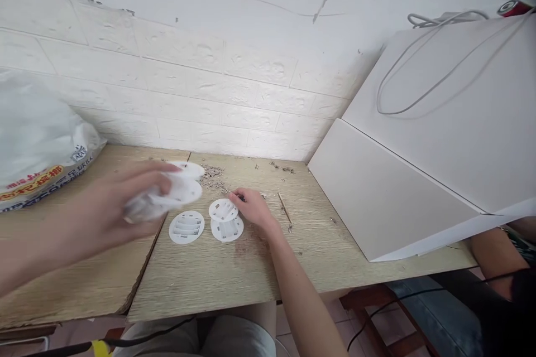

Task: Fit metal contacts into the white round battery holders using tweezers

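Left-hand fingers are wrapped round blurry white discs; whether anything's pinched by the right hand, beside two overlapping discs, can't be told.

The single view looked out from a camera worn on the person's head, facing forward and steeply down across the tabletop to the brick-patterned wall filling the top of the frame. It sat close enough that the left hand loomed large left of centre, the right hand showed smaller near the middle, and the lap cut into the bottom edge.
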### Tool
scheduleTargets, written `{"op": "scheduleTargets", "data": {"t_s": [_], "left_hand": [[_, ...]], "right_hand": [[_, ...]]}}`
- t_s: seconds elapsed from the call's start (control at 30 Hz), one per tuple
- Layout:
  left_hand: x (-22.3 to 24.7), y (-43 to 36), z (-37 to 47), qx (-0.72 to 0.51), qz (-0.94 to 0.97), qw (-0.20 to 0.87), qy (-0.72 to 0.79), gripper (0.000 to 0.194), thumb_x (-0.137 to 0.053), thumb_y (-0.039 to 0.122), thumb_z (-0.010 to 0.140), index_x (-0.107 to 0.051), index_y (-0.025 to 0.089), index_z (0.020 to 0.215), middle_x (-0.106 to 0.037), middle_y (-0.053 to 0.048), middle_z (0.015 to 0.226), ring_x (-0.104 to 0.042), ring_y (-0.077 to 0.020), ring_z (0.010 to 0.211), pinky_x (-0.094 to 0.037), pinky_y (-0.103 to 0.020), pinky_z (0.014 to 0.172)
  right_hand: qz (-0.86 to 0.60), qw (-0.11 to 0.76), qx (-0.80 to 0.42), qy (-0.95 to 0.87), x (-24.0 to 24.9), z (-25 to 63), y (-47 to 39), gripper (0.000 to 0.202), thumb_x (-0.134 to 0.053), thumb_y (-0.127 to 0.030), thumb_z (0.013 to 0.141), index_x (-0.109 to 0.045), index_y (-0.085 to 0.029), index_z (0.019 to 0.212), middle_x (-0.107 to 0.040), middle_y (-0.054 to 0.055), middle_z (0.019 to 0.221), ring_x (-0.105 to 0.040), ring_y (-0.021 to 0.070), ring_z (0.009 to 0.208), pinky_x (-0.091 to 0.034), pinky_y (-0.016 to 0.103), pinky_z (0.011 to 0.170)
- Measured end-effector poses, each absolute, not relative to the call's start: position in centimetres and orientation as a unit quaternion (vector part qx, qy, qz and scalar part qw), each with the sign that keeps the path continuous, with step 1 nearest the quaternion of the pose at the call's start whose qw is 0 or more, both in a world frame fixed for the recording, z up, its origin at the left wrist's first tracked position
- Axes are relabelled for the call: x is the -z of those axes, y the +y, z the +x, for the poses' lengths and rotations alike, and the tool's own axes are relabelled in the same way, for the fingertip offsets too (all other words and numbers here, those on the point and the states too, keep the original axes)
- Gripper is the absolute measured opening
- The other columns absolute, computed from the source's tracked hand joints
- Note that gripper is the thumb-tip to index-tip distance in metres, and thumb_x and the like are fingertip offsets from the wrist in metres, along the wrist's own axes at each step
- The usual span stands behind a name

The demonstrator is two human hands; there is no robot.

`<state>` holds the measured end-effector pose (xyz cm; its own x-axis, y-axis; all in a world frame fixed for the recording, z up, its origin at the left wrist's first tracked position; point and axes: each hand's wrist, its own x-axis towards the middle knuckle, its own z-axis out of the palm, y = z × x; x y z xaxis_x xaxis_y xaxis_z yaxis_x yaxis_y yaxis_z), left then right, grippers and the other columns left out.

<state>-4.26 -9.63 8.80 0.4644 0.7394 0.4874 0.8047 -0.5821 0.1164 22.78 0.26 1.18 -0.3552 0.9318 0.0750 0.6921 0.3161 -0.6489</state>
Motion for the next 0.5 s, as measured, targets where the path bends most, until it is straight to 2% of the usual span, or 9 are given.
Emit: {"op": "scheduleTargets", "data": {"t_s": [0.03, 0.1, 0.23, 0.37, 0.5], "left_hand": [[-8.5, -8.9, -3.4, 0.209, -0.882, 0.048, -0.419, 0.028, -0.057, 0.042, 0.081, -0.053, 0.020, 0.099, -0.050, -0.003, 0.131, -0.053, -0.0207, 0.111, -0.050, -0.034, 0.084], [-7.6, -8.3, -2.1, 0.190, -0.893, 0.043, -0.406, 0.020, -0.056, 0.031, 0.081, -0.051, 0.022, 0.098, -0.045, -0.003, 0.137, -0.050, -0.0202, 0.116, -0.048, -0.033, 0.089], [-5.4, -9.2, -0.8, 0.188, -0.907, 0.028, -0.376, 0.017, -0.052, 0.021, 0.081, -0.052, 0.023, 0.098, -0.041, -0.004, 0.140, -0.042, -0.0211, 0.124, -0.045, -0.032, 0.093], [-4.4, -9.8, -0.4, 0.163, -0.915, 0.003, -0.368, 0.021, -0.052, 0.016, 0.078, -0.055, 0.023, 0.098, -0.044, -0.006, 0.138, -0.044, -0.0229, 0.121, -0.047, -0.032, 0.087], [-3.8, -9.7, -0.1, 0.167, -0.913, 0.017, -0.371, 0.024, -0.053, 0.014, 0.077, -0.057, 0.023, 0.099, -0.043, -0.006, 0.139, -0.045, -0.0240, 0.120, -0.048, -0.030, 0.080]], "right_hand": [[-0.529, 0.228, -0.262, -0.775, -1.1, 22.8, 0.3, 0.031, -0.043, -0.040, 0.089, -0.061, -0.018, 0.077, -0.065, 0.003, 0.079, -0.052, 0.0132, 0.068, -0.030, 0.023, 0.057], [-0.536, 0.226, -0.257, -0.771, -1.0, 22.8, 0.4, 0.031, -0.043, -0.039, 0.089, -0.061, -0.018, 0.075, -0.065, 0.003, 0.077, -0.052, 0.0131, 0.067, -0.029, 0.023, 0.056], [-0.540, 0.219, -0.253, -0.772, -1.0, 22.8, 0.3, 0.030, -0.044, -0.038, 0.088, -0.061, -0.018, 0.075, -0.065, 0.003, 0.077, -0.050, 0.0129, 0.065, -0.028, 0.024, 0.055], [-0.542, 0.222, -0.247, -0.772, -0.9, 22.6, 0.2, 0.028, -0.045, -0.037, 0.088, -0.063, -0.019, 0.076, -0.066, 0.003, 0.077, -0.051, 0.0133, 0.065, -0.029, 0.024, 0.057], [-0.531, 0.277, -0.259, -0.758, -0.7, 22.1, 0.1, 0.030, -0.046, -0.041, 0.088, -0.064, -0.019, 0.081, -0.067, 0.003, 0.082, -0.054, 0.0143, 0.071, -0.034, 0.024, 0.061]]}}
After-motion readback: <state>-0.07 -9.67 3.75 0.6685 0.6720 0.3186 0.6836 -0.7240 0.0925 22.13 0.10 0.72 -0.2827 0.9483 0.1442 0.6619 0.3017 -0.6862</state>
